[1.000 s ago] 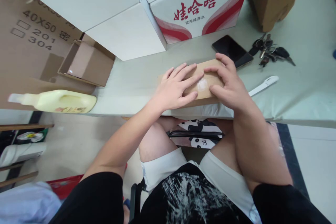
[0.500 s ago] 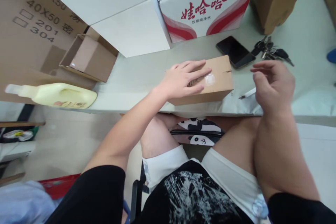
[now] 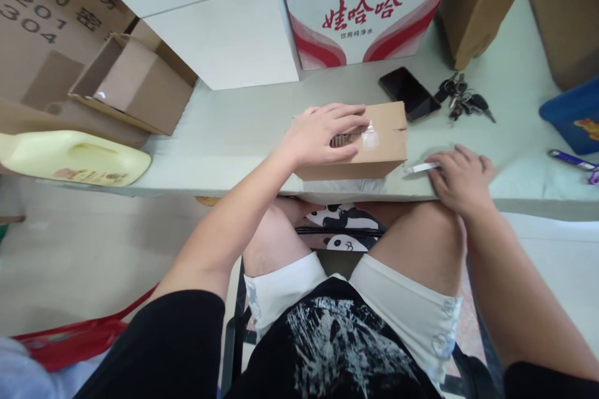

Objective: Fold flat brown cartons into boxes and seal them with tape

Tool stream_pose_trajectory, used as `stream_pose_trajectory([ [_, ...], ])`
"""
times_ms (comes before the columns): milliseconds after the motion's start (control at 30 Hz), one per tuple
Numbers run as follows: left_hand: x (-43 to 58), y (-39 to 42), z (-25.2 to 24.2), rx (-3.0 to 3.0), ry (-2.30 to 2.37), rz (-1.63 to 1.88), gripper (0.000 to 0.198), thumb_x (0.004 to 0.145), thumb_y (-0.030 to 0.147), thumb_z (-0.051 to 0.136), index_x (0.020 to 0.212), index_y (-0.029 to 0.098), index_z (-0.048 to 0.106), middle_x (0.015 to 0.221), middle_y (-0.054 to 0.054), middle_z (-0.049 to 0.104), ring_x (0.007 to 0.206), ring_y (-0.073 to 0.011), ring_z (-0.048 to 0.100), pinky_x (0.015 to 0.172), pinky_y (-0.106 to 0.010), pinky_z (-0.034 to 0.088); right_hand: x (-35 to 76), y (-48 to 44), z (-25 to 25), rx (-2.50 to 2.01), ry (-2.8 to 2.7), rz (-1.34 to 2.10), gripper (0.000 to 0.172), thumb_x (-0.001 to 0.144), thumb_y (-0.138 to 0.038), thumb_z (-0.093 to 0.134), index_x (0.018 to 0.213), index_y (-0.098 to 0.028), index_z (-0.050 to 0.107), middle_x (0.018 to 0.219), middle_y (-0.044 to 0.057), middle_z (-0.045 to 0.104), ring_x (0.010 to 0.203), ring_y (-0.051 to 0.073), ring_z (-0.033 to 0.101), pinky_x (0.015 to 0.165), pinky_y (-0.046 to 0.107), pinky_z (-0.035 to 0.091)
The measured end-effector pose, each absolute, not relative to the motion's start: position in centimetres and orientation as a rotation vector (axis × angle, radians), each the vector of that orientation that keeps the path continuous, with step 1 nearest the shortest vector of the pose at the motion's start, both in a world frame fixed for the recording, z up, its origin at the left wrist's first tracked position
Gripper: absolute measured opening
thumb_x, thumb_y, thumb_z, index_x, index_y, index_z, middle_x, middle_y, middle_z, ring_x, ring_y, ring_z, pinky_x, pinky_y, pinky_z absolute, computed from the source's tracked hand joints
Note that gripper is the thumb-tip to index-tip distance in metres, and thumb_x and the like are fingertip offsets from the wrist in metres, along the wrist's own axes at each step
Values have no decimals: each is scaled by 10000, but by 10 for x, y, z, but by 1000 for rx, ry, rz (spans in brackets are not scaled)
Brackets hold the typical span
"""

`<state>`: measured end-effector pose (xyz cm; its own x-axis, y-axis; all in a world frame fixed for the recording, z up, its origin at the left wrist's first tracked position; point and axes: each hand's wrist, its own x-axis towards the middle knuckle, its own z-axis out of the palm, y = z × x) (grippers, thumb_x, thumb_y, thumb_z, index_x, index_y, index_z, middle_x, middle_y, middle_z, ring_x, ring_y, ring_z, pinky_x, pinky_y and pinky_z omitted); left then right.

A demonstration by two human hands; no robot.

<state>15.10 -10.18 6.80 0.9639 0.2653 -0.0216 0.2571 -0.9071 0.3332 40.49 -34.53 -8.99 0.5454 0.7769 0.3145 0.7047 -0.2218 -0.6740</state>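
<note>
A small brown cardboard box lies near the front edge of the pale table. A patch of clear tape shows on its closed top. My left hand rests flat on the box's left half, fingers stretched out. To the right of the box, my right hand lies on the table with its fingers curled over a white tool, whose tip sticks out toward the box.
A black phone and a bunch of keys lie behind the box. White cartons, one with red print, line the back. An open brown box and a yellow jug are at the left, a blue object at right.
My right hand left the box top, swung right and came down on the white tool. My left hand stayed on the box. The view shifted slightly right.
</note>
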Motion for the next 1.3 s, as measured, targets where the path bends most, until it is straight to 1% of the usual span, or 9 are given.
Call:
stream_pose_trajectory([
  [133, 153, -103, 66, 2752, 383, 63, 555, 903, 430, 575, 1454, 369, 609, 1652, -22, 498, 1495, -331, 474, 1168, -528, 366, 374, -350, -51, -1890, -795, 224, 270, 831, -599, 635, 966, -367, 667, 822, 65, 661, 765, 314, 617, 803, 566, 461],
  [300, 154, -104, 65, 2740, 400, 78, 541, 897, 408, 588, 1435, 370, 623, 1649, -14, 500, 1493, -340, 472, 1174, -544, 360, 341, -332, 9, -1385, -526, 344, 224, 819, -373, 663, 1030, -335, 600, 637, -38, 595, 410, 130, 342, 415, 266, 208],
  [433, 153, -104, 66, 2731, 394, 102, 511, 911, 414, 577, 1416, 370, 638, 1638, -19, 515, 1485, -331, 480, 1176, -540, 359, 327, -307, 40, -1206, -557, 501, 370, 627, -176, 681, 933, -316, 528, 670, -55, 660, 438, 135, 514, 416, 235, 362],
  [600, 152, -106, 67, 2726, 388, 115, 501, 929, 407, 554, 1423, 371, 631, 1641, -16, 511, 1494, -306, 476, 1189, -529, 343, 312, -292, 62, -1156, -604, 656, 340, 595, -271, 650, 919, -312, 558, 716, -26, 660, 771, 226, 722, 751, 430, 598],
  [733, 152, -104, 66, 2724, 395, 109, 510, 925, 420, 569, 1431, 380, 623, 1649, -2, 500, 1500, -308, 468, 1188, -526, 343, 307, -284, 69, -1222, -645, 511, 315, 577, -321, 717, 848, -316, 557, 628, -54, 577, 640, 182, 625, 618, 343, 531],
  [867, 153, -104, 66, 2731, 388, 87, 504, 930, 429, 569, 1428, 377, 624, 1650, 2, 498, 1501, -316, 462, 1187, -517, 347, 308, -273, 68, -1114, -577, 415, 291, 637, -424, 735, 641, -248, 503, 442, -108, 311, 379, 57, 249, 379, 221, 211],
  [967, 152, -105, 68, 2736, 395, 96, 497, 929, 420, 567, 1421, 378, 628, 1649, 7, 500, 1493, -317, 468, 1187, -510, 349, 308, -270, 69, -1165, -543, 581, 301, 696, -499, 724, 804, -236, 626, 450, -86, 453, 347, 81, 371, 334, 202, 201],
  [1100, 152, -106, 69, 2738, 414, 92, 492, 922, 422, 573, 1408, 386, 637, 1641, 7, 510, 1478, -323, 480, 1172, -525, 356, 306, -273, 73, -1279, -596, 781, 278, 664, -426, 736, 795, -190, 670, 562, 16, 665, 403, 130, 572, 367, 222, 392],
  [1300, 153, -105, 68, 2740, 395, 80, 487, 929, 421, 571, 1411, 400, 632, 1646, 18, 501, 1478, -331, 469, 1175, -522, 353, 308, -270, 72, -1306, -593, 647, 51, 643, -184, 690, 659, -189, 642, 426, -64, 476, 371, 57, 387, 362, 184, 233],
])
